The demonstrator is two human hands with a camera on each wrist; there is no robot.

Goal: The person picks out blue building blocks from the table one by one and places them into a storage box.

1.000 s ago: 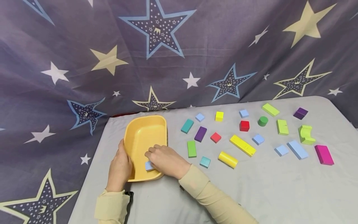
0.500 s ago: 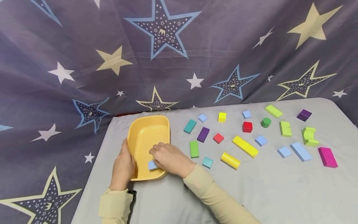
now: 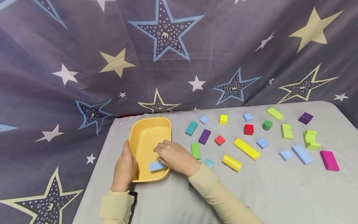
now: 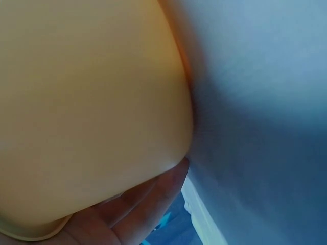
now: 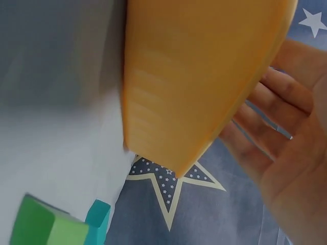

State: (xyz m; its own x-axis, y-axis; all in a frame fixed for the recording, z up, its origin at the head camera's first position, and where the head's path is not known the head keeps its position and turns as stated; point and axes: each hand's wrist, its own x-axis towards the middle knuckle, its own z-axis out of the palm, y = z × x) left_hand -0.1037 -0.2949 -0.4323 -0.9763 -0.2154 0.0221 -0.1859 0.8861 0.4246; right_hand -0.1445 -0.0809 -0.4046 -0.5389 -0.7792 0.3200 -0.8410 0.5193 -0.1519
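A star-print curtain (image 3: 212,37) hangs behind the counter (image 3: 265,193); toy blocks (image 3: 247,149) litter the frame's right half. Left of centre, the left hand grips (image 3: 125,166) a yellow bin (image 3: 146,133), its long axis running up-frame. In its lower end a light-blue block (image 3: 156,166) lies lengthwise left-to-right. The right hand (image 3: 176,157) covers the right rim; I can't tell whether its fingers hold anything.
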